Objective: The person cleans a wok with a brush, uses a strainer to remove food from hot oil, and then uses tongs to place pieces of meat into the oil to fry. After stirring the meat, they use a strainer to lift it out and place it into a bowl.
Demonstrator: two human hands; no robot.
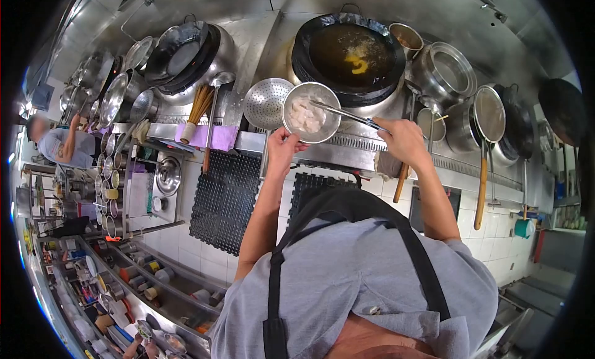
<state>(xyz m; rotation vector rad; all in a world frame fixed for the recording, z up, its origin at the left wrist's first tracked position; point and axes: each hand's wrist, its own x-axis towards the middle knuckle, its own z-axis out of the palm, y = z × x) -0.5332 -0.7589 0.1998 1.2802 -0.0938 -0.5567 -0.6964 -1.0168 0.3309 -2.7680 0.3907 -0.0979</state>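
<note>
My left hand grips the near-left rim of a metal bowl with thumb and fingers. Pale, raw-looking pieces of meat or fish lie in the bowl. My right hand is closed around metal tongs, whose tips reach over the bowl's right rim toward the pieces. Directly beyond is a black wok of oil, with a yellow frying piece and bubbles in it. A perforated strainer sits left of the bowl, partly covered by it.
Another wok stands left, near a bamboo brush and a purple cloth. Right of the oil are metal pots and a wooden-handled mesh strainer. A person works at far left. Black mats cover part of the floor.
</note>
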